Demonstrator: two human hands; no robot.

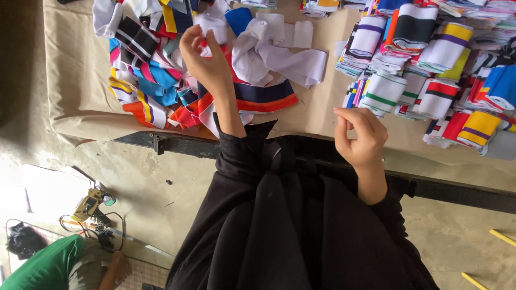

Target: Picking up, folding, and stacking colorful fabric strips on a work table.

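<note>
My left hand (204, 56) reaches over a loose heap of striped fabric bands (153, 80) on the table, its fingertips pinching a small white and red piece at the top of the heap. My right hand (359, 134) hovers at the table's near edge with its fingers curled together; nothing shows in it. It is nearest to the folded stacks of striped bands (424, 59) on the right. Loose white bands (279, 56) lie between the heap and the stacks. Black sleeves cover both my arms.
A beige cloth (75, 80) covers the table, whose dark metal edge (177, 145) runs below. On the concrete floor at lower left sit a small tool with cables (91, 207) and another person in a green top (48, 266). Yellow sticks (502, 237) lie at lower right.
</note>
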